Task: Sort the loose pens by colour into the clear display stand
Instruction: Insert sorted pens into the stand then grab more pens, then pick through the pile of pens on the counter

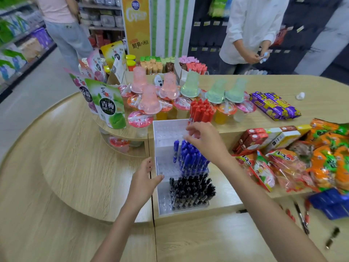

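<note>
Shop shelves and two people, one in a white shirt (pixel 251 29) and one in a pink top (pixel 56 8), stand far behind the round wooden worktop (pixel 75 176). The worktop has steps, like a cake, with curved edges on the left.

The clear display stand (pixel 166 129) sits in the middle, right by a straight seam in the wood. It has three steps. The red pens (pixel 202 110) stand at the back, the blue pens (pixel 190 157) in the middle and the black pens (pixel 190 191) in front. All three bunches crowd the right side. Rows of round holes show on the left side of the stand. One blue pen (pixel 176 151) stands alone, just left of the blue bunch.

My left grip (pixel 144 178) is at the stand's left edge. Its fingers are nearly straight and the tips touch the wall there. It holds nothing.

My right grip (pixel 205 140) reaches over the blue pens to the bottom of the red ones. Its fingers are bunched at the leftmost red pen. I cannot tell if they pinch it.

Wide bare wood lies to the left of the stand. On the right, snack bags (pixel 321 157) and red boxes (pixel 251 138) press close. Jelly cups (pixel 140 119) stand just behind the stand's back edge. A few loose pens (pixel 302 218), blurry, lie low on the right near a blue box (pixel 332 203).
</note>
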